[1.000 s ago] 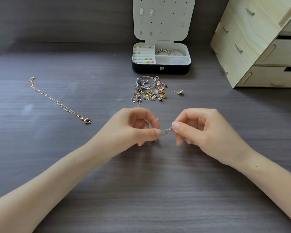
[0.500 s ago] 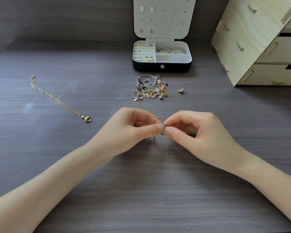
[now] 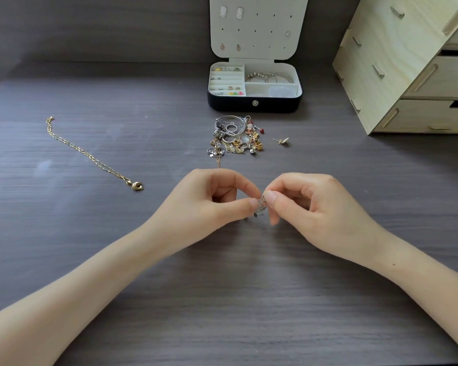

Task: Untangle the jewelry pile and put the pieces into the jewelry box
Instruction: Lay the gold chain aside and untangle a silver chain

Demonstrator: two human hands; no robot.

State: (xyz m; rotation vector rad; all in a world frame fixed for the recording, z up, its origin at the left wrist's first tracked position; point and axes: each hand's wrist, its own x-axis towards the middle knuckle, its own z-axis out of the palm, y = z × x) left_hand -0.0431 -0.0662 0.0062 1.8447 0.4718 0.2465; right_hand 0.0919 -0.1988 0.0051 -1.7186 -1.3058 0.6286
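My left hand (image 3: 212, 204) and right hand (image 3: 315, 210) have drawn together since a second ago, both now pinching the small silver chain (image 3: 260, 208) bunched between them above the table (image 3: 90, 260), nearer me than the pile (image 3: 234, 137) and box (image 3: 254, 104), so I judge it's still knotted.

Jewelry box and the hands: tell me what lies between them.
In the head view, the jewelry pile lies between the jewelry box and the left hand and right hand, both pinching a silver piece.
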